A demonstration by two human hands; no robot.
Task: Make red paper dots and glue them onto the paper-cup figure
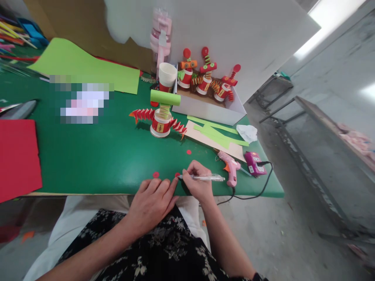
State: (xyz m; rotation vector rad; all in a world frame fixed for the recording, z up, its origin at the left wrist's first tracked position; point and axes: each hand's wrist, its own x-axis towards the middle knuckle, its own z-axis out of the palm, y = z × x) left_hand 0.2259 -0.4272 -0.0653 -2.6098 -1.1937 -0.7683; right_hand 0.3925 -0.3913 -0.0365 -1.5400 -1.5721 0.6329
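My right hand (197, 181) grips a clear pen (205, 178) at the near edge of the green table (96, 152). The pen tip touches a small red paper dot (177, 175). My left hand (154, 201) lies flat beside it, fingers stretched out, fingertips pressing by that dot. A second red dot (156, 175) sits just left, a third (188, 152) lies farther back. Behind them stands a paper-cup figure (160, 121) with red folded-paper arms and a green paper roll on top.
A pink glue gun (231, 168) and a purple plug box (254, 163) lie at the right. Green paper strips (218, 134) rest on beige card. A white box (209, 109) holds finished cup figures. Red sheet (17, 158) at left, green sheet (84, 66) behind.
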